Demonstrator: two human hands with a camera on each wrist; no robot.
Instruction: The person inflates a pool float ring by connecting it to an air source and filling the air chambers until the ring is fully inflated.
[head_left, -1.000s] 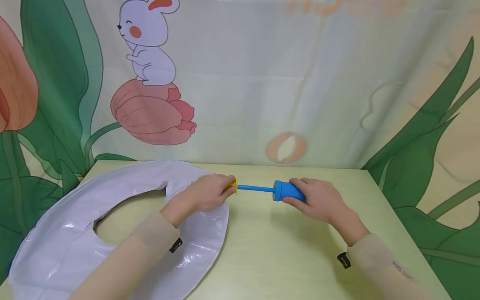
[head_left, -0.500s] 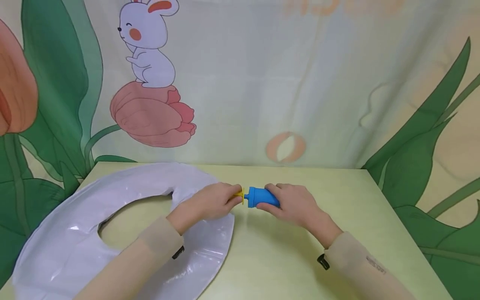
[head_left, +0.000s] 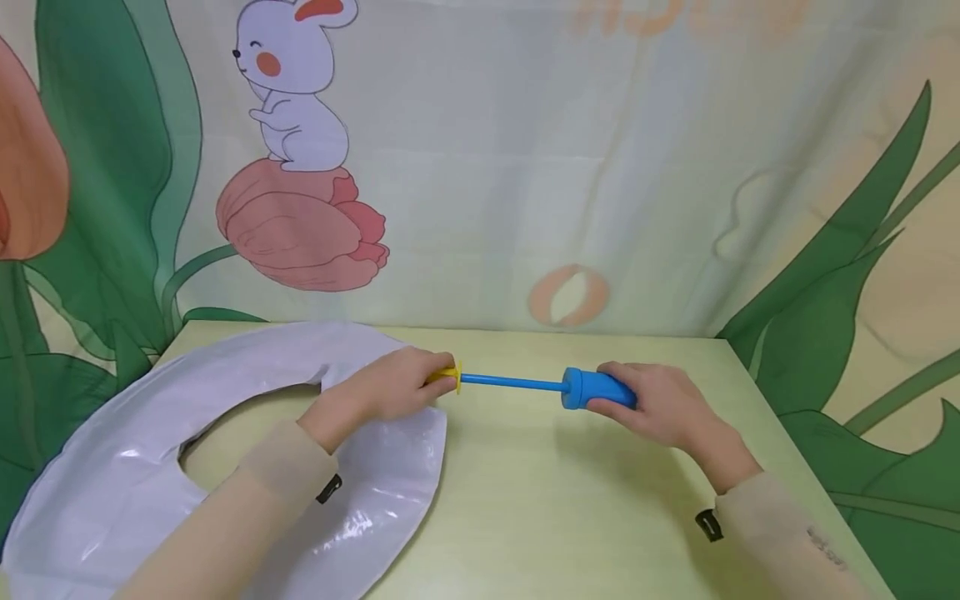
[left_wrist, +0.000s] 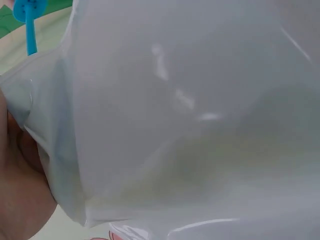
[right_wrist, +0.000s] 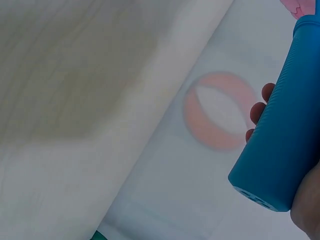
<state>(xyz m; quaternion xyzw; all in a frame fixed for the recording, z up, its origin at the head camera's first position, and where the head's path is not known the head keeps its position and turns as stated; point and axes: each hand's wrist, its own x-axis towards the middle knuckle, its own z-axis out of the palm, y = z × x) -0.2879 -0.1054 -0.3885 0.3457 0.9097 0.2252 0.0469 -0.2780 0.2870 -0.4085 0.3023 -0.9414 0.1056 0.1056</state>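
A blue hand pump [head_left: 597,389] spans the two hands in the head view, its thin blue rod [head_left: 513,382] pulled far out of the barrel. At the rod's left end, my left hand [head_left: 390,385] grips the yellow flanged end piece [head_left: 457,377]. My right hand [head_left: 667,404] wraps round the barrel, and its fingers [right_wrist: 258,112] show behind it in the right wrist view. Under the left arm lies a flat, glossy whitish inflatable ring [head_left: 397,467]. Its film [left_wrist: 150,125] fills most of the left wrist view and comes right up to the left hand, hiding the fingertips.
The ring spreads over the left half of the pale yellow table [head_left: 540,517]. Behind the table's far edge hangs a curtain [head_left: 480,167] printed with a rabbit, tulips and leaves. Black clips [head_left: 328,488] show at both cuffs.
Half a second ago the barrel was pushed close to the yellow end; now my right hand has drawn it right, exposing the rod again. My left hand has shifted slightly left.
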